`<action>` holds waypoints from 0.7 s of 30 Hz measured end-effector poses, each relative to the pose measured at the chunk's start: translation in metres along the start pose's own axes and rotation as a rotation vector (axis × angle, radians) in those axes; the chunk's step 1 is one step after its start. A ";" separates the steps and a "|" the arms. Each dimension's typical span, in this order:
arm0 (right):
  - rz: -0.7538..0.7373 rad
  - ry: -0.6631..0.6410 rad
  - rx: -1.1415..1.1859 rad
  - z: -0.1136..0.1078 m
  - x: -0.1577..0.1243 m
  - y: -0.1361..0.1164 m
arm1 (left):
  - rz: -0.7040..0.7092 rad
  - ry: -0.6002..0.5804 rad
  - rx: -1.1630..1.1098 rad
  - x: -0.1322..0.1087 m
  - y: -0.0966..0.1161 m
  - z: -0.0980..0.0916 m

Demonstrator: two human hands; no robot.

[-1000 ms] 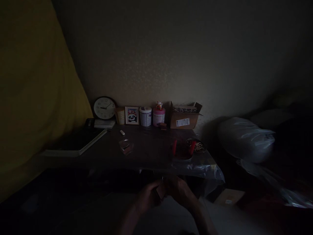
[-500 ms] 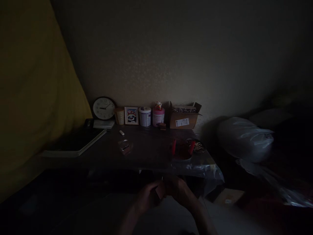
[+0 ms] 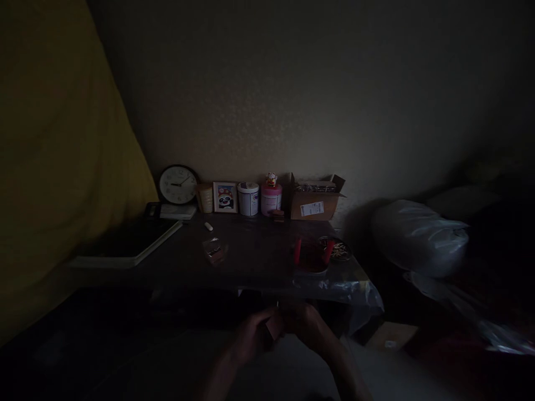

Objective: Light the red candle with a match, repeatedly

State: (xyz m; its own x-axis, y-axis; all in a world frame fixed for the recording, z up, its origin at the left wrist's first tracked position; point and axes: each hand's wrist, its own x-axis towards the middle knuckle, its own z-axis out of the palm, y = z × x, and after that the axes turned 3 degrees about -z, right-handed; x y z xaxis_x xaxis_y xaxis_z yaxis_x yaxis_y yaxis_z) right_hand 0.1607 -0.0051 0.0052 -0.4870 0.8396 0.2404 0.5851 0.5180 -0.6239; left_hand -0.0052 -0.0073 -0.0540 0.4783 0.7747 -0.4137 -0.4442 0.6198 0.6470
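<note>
In deep shadow below the table's front edge, my left hand (image 3: 249,329) is closed on a small brownish-red box (image 3: 274,326), which looks like a matchbox. Close against its right side is my right hand (image 3: 307,322), its fingers curled in; what they grip is too dark to make out. A thin pale tip (image 3: 277,303) shows just above, between the two hands. On the table beyond, two red candles (image 3: 327,252) stand upright on a dark tray (image 3: 311,270). Beside them is a round dish (image 3: 348,253) of thin sticks that look like matches.
Along the wall stand a clock (image 3: 178,184), a framed panda picture (image 3: 225,197), two tins (image 3: 248,199) and an open carton (image 3: 315,207). A clear packet (image 3: 214,252) lies on the plastic-covered table (image 3: 254,250). A white bag (image 3: 418,236) is at right.
Both hands stay almost in the same place, close together around the small box. The things on the table have not moved.
</note>
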 end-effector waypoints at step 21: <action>0.000 0.033 -0.140 0.006 -0.002 0.007 | 0.081 -0.059 0.031 0.002 -0.001 0.000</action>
State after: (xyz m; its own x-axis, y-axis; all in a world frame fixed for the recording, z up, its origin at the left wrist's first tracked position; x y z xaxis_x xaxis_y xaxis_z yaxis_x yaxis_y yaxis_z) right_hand 0.1620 -0.0041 -0.0036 -0.4666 0.8434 0.2663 0.6711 0.5337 -0.5145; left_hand -0.0033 -0.0068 -0.0554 0.4861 0.8127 -0.3213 -0.4596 0.5504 0.6970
